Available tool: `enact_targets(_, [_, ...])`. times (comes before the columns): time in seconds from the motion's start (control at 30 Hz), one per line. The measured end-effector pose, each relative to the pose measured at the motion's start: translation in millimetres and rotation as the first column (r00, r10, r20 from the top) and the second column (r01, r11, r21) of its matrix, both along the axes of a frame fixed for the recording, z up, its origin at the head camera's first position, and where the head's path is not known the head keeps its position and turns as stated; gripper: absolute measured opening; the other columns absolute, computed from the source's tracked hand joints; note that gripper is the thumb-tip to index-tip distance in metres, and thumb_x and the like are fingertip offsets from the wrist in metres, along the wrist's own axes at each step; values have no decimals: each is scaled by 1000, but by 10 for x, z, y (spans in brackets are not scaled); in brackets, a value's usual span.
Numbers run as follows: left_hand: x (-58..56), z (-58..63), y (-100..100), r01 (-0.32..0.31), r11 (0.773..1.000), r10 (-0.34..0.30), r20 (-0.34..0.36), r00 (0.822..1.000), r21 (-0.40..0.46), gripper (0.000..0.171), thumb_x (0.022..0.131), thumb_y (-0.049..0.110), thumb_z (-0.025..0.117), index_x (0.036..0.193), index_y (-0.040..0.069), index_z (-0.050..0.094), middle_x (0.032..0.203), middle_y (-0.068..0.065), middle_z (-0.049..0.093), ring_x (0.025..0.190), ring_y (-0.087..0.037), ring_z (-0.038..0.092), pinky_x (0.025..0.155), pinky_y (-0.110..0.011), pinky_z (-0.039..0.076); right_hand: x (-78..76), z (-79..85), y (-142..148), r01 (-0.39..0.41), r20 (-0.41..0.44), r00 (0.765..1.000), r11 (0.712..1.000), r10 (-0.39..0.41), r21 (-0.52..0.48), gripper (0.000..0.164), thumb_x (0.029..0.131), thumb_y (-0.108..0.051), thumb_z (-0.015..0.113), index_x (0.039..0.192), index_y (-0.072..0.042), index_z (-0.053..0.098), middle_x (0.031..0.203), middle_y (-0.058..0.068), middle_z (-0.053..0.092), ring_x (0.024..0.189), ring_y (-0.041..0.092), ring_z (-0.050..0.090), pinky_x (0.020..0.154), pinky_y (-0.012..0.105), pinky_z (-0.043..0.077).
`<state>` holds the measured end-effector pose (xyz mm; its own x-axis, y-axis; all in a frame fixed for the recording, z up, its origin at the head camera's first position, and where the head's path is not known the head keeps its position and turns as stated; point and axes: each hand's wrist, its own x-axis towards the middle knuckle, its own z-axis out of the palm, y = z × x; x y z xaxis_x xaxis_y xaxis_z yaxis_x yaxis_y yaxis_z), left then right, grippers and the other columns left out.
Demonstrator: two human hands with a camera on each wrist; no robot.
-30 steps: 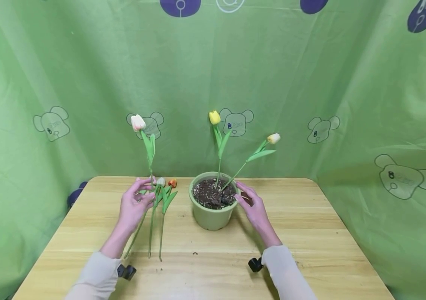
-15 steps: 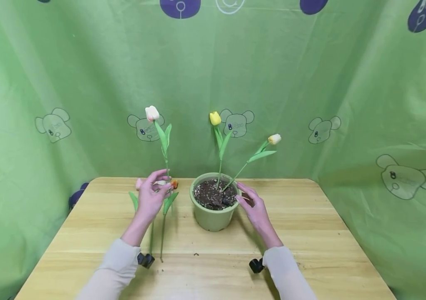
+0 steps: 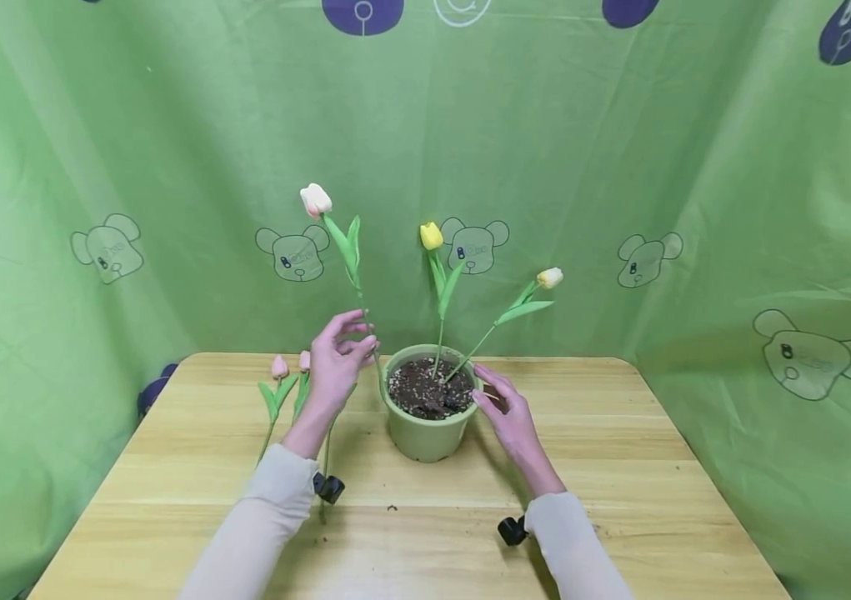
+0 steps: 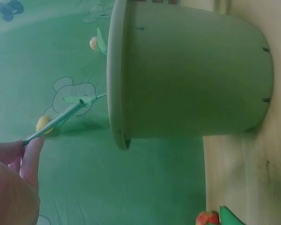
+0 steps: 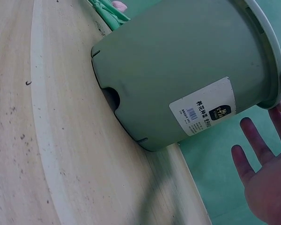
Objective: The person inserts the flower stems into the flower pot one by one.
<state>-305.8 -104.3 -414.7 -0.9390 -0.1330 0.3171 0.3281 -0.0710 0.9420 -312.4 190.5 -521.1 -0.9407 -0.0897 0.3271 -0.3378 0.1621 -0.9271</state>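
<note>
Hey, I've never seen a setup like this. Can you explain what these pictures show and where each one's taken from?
There's no robot, just a person's two bare hands. The wide picture comes from a camera worn on the head; the two tilted ones come from wrist cameras. The left hand pinches the stem of a pale pink tulip. The right hand touches the rim of a green pot of soil, where a yellow tulip and a leaning white-and-yellow tulip stand. On the wooden table lie pink tulips and, seen from the left wrist, a red-orange tulip.
</note>
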Motion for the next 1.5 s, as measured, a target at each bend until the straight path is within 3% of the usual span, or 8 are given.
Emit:
enact_targets(0.2, [-152,10,157,-12,999,13,-28,1000,30,48,91,-8,70,137,4,61,120,-17,67,86,-13,72,80,-33,67,-13,-5,-4,6,-7,1000,1000,-6,12,48,102,-13,65,148,-5,54,156,16,49,135,39,53,121,45,43])
enact_targets(0.4, [-292,-26,256,-33,999,35,-61,998,40,48,91,-7,70,137,2,60,119,-17,68,88,-19,72,79,-35,67,-23,0,-1,-4,-6,1000,1000,4,4,49,102,-13,65,148,-4,54,157,16,48,135,40,53,121,50,41])
enact_targets(0.63, [-443,-94,335,-41,998,45,-68,997,55,46,91,-6,71,134,5,62,119,-18,67,85,-13,70,84,-47,66,-21,5,-11,2,10,1000,1000,-2,-6,49,101,-14,66,148,-6,54,156,15,49,135,39,53,121,47,41])
enact_targets(0.77, [-481,-138,359,-51,998,54,-61,997,46,44,90,-8,71,132,5,64,119,-20,68,85,-13,70,83,-47,66,-20,-5,-21,-18,-3,1000,1000,18,-12,49,101,-12,66,148,-3,53,157,18,47,136,45,51,122,54,40])
enact_targets(1.0, [-549,-203,419,-57,998,57,-69,996,3,42,90,-6,73,129,6,64,118,-19,68,90,-18,68,81,-34,67,-5,-4,-14,-15,4,1000,1000,15,-26,48,102,-12,65,148,-5,54,155,17,49,136,44,51,123,54,38])
enact_targets(1.27, [-575,-225,483,-52,997,47,-87,995,-60,41,91,-6,71,130,4,64,117,-18,68,95,-26,67,86,-46,66,-11,-19,2,-18,4,1000,1000,18,-1,48,102,-15,65,149,-6,54,156,15,48,138,41,51,122,53,38])
enact_targets(1.5, [-595,-281,512,-64,992,52,-107,993,-110,39,92,-5,70,129,6,64,121,-25,67,99,-34,68,79,-29,65,-3,-20,17,-11,-5,1000,1000,11,-2,49,102,-15,65,149,-7,54,156,15,48,139,42,50,122,55,39])
